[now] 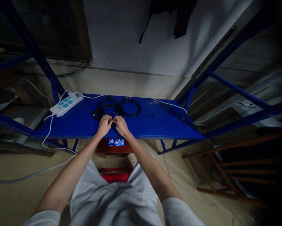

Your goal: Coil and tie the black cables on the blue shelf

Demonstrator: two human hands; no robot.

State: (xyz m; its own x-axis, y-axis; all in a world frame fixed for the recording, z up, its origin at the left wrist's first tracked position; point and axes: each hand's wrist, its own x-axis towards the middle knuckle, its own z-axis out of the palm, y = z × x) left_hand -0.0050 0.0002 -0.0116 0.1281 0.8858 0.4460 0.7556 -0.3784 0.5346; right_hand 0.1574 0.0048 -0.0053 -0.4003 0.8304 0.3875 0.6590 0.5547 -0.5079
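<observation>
Left hand [105, 124], right hand [121, 125] (fingertips meeting) touch cables [117, 108].

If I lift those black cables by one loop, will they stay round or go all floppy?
Probably floppy: the black cables lie in thin, loose loops, so they'd likely sag and unwind. They look light for their size. Lying flat on the blue table, they shouldn't roll, though the two coils seem to touch and might drag together.

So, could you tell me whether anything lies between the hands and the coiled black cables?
Nothing visible does. The left hand and right hand meet on the blue shelf at the near edge of the black cables; the white power strip lies apart, far left.
</observation>
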